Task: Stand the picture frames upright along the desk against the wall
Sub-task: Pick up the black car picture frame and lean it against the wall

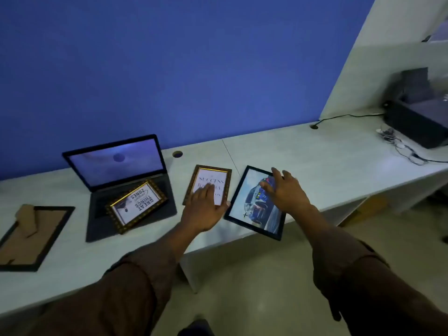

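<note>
While both hands lie with fingers spread open, left hand (203, 209) on the gold frame (207, 184), right hand (283, 190) seemingly just above the black frame (254, 202) at centre, these stiff, probably glass-fronted frames want lifting by their edges.

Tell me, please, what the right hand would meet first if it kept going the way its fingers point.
The right hand points up-left over the black-framed car picture. Past that frame's far edge, bare desk follows, then the blue wall. Whether the hand is touching the frame is unclear.

Deep blue wall (169, 69), pale grey table (303, 151), dark grey laptop (132, 190), gold-patterned brown frames (207, 184), black-framed blue car print (254, 209), brown sleeves (116, 294)
</note>
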